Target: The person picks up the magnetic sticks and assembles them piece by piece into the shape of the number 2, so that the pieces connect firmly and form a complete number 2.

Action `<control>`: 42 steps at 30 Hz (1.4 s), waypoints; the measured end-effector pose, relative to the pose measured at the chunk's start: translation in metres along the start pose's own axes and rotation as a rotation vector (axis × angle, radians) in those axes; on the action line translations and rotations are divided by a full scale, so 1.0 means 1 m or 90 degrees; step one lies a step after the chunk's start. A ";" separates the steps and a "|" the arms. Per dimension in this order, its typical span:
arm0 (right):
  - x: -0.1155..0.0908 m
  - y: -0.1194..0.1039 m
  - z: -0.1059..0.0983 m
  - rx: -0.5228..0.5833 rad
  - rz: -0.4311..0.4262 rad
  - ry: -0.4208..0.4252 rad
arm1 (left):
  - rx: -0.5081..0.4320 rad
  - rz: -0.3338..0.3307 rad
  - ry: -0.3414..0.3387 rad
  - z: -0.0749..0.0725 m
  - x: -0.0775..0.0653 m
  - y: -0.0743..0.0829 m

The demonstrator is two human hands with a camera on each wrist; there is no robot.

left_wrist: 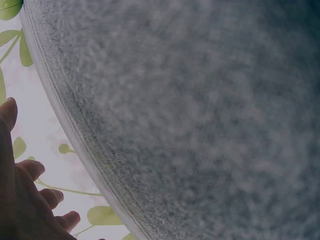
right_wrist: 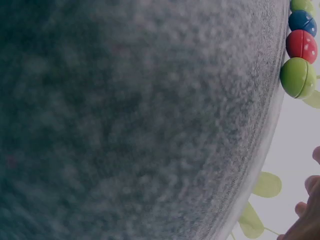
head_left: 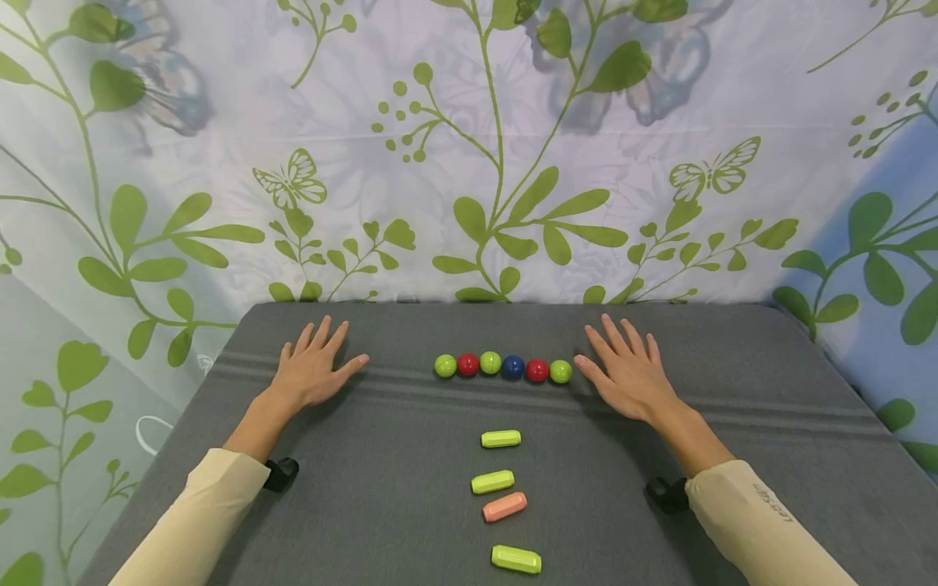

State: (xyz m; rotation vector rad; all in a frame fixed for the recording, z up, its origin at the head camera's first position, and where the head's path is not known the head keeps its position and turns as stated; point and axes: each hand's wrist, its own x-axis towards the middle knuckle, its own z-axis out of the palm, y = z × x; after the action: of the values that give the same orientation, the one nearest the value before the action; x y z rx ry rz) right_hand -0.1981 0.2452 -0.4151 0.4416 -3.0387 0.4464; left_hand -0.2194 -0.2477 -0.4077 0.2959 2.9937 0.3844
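Observation:
Six-ball row aside, both hands hold nothing. My left hand [head_left: 311, 373] is spread, palm down, over the left part of the grey table, fingers pointing away from me. My right hand [head_left: 628, 376] spreads the same way on the right, its thumb close to the green ball [head_left: 560, 372] at the row's right end. From there leftward run a red ball [head_left: 537, 371], a blue ball [head_left: 513, 367], a green ball [head_left: 490, 363], a red ball [head_left: 467, 365] and a green ball [head_left: 445, 366]. In the right wrist view, fingers [right_wrist: 312, 185] show at the edge.
Nearer me on the grey table [head_left: 381, 488] lie a short yellow-green stick [head_left: 501, 439], another yellow-green stick [head_left: 493, 482], an orange stick [head_left: 505, 507] and a yellow-green stick [head_left: 516, 559]. A leaf-patterned curtain [head_left: 352, 187] hangs behind the table's far edge.

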 end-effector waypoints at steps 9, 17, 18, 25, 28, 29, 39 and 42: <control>-0.002 -0.002 -0.001 0.000 0.005 -0.003 | 0.013 -0.001 -0.003 0.000 -0.001 0.000; -0.004 -0.004 -0.003 0.005 0.006 -0.006 | 0.016 -0.002 -0.010 0.000 0.000 -0.001; -0.004 -0.004 -0.003 0.005 0.006 -0.006 | 0.017 -0.002 -0.010 0.000 0.000 -0.001; -0.004 -0.002 -0.004 0.005 0.003 0.001 | 0.010 0.011 0.007 -0.004 -0.001 0.001; -0.004 -0.002 -0.004 0.002 -0.006 0.010 | 0.013 0.004 0.008 -0.005 -0.001 0.004; -0.004 -0.003 -0.004 0.002 -0.011 0.017 | 0.013 0.001 0.009 -0.005 -0.002 0.005; -0.009 -0.025 -0.008 0.152 -0.060 0.121 | -0.021 0.022 0.067 0.000 -0.013 0.029; -0.010 -0.028 -0.008 0.248 -0.017 0.105 | -0.084 0.048 0.081 0.003 -0.019 0.046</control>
State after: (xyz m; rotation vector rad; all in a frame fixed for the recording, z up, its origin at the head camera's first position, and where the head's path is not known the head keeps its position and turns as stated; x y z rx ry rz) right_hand -0.1802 0.2249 -0.4005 0.4325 -2.7803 1.0255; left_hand -0.1928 -0.2075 -0.3971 0.3859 3.0682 0.6291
